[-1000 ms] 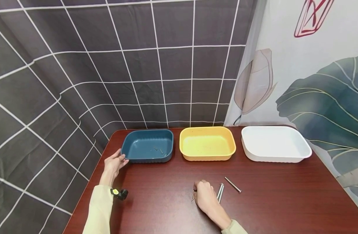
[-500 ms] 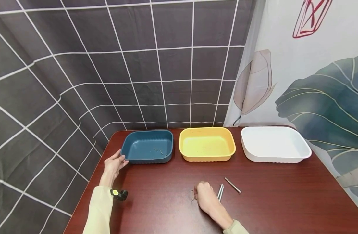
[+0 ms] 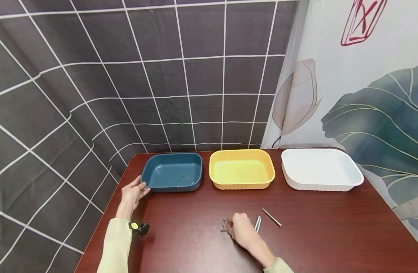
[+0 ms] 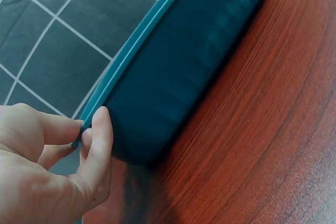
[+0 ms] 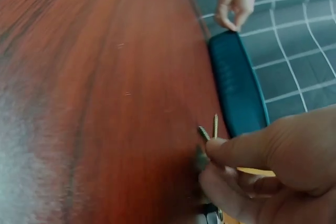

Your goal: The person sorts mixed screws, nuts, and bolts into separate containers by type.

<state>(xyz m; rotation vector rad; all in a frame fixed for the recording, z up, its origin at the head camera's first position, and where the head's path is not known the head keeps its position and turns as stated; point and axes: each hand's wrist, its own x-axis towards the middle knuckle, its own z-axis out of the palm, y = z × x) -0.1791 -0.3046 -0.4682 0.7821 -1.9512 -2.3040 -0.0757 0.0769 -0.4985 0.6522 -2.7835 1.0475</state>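
Observation:
My left hand pinches the near left corner rim of the blue tray; the left wrist view shows thumb and fingers on either side of that rim. Several small screws lie inside the tray. Over the table, my right hand pinches small screws between thumb and fingertips. In the right wrist view, two threaded shanks stick out, a brassy screw and a darker screw; their heads are hidden by the fingers. Just right of this hand lie thick silver bolts, partly covered by it.
A longer, thinner bolt lies farther right on the red-brown table. The yellow tray and the white tray stand along the back edge, right of the blue one. A grey checked cloth hangs behind.
The screws in my right hand have turned and now spread apart in a V at the fingertips. That hand has shifted slightly right; the left hand stays on the rim.

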